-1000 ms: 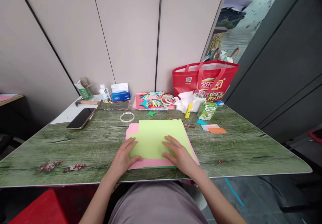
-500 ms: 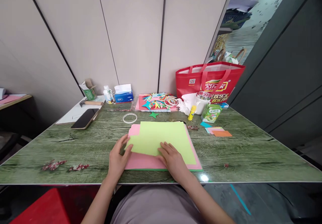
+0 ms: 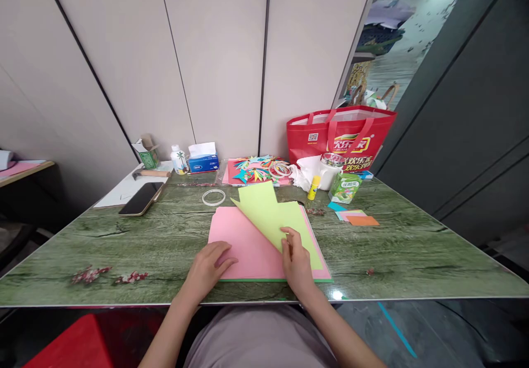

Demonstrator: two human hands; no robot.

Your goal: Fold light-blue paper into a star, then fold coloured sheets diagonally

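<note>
My right hand [image 3: 296, 259] is closed on the near edge of a yellow-green sheet of paper [image 3: 260, 208], thumb and fingers pinching it. That sheet is tilted, its far corner pointing away from me. Beneath it lies another yellow-green sheet [image 3: 308, 238], then a pink sheet [image 3: 243, 244] with a thin green edge showing along the front of the stack. My left hand [image 3: 210, 269] rests over the left front corner of the pink sheet, fingers apart and holding nothing.
Behind the stack are a white tape ring [image 3: 214, 197], paper stars [image 3: 256, 168], a glue stick [image 3: 313, 188], a white jar [image 3: 329, 172] and a red bag [image 3: 339, 136]. Left stand a phone [image 3: 141, 198], hammer [image 3: 152, 173] and tissue pack [image 3: 203, 161]. Coloured paper pieces [image 3: 361, 221] lie right.
The upper yellow-green sheet has turned and slid away from my left hand, uncovering pink paper and hiding the green star. My left hand let go; my right hand took hold of its edge.
</note>
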